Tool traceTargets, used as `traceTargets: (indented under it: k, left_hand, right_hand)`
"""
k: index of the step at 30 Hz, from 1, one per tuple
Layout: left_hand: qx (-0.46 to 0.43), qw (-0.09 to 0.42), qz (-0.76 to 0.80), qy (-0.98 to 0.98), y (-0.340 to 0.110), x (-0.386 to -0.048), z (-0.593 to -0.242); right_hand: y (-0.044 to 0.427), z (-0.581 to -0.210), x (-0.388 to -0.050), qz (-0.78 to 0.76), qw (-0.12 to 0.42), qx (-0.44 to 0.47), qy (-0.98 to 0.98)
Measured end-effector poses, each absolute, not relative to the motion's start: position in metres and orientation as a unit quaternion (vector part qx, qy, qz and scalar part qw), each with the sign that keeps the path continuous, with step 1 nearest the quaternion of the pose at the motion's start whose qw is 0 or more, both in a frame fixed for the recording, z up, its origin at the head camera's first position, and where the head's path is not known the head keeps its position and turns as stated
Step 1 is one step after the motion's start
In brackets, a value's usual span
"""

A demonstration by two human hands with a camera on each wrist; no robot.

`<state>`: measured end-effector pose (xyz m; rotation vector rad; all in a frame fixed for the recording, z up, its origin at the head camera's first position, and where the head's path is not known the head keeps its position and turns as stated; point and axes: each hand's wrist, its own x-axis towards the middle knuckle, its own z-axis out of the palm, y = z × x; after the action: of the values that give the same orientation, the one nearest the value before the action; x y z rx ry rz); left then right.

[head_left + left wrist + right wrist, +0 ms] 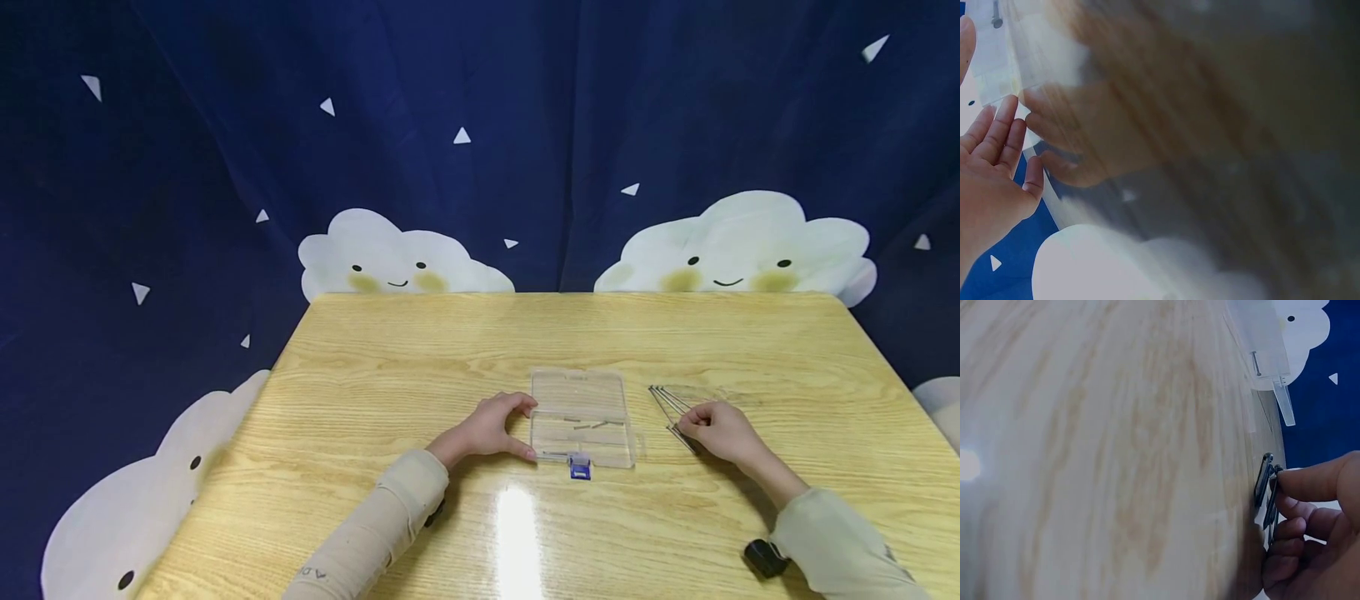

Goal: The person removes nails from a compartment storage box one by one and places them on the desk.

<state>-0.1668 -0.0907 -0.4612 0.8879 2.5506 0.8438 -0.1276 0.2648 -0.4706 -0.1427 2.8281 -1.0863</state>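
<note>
A clear plastic box [621, 457] lies on the table with its lid [577, 390] folded back and a blue latch [580, 468] at the front. Several small nails [597, 425] lie inside. My left hand [491, 425] is at the box's left side, thumb near the front corner and fingers near the hinge; in the left wrist view its fingers look fairly straight. To the right of the box, several long metal nails [660, 403] lie on the table. Over them, my right hand [723, 429] pinches a nail [1277, 481] between thumb and forefinger.
The wooden table [420, 342] reaches back to a dark blue curtain [480, 75] with white clouds and triangles. A thin transparent sheet or bag [727, 395] seems to lie behind the right hand. A black device [765, 558] sits at the right wrist.
</note>
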Motion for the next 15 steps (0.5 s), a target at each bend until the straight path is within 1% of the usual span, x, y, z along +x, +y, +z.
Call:
traceTargets:
  k: [7,11,15]
  left_hand:
    - [0.308,0.155,0.290,0.893,-0.0899,-0.1673,-0.4612]
    - [0.309,0.155,0.287,0.893,-0.0901,-0.1673,-0.4612]
    - [0.309,0.157,0.289,0.893,-0.0907,-0.1671,-0.4614]
  right_hand:
    - [0.2640,-0.4706,-0.1276,-0.329,0.033,-0.046,0.943]
    - [0.2653,-0.4684,-0.1274,-0.333,0.034,-0.040,0.942]
    - [0.2657,-0.4640,-0.1259,-0.360,0.049,-0.026,0.931]
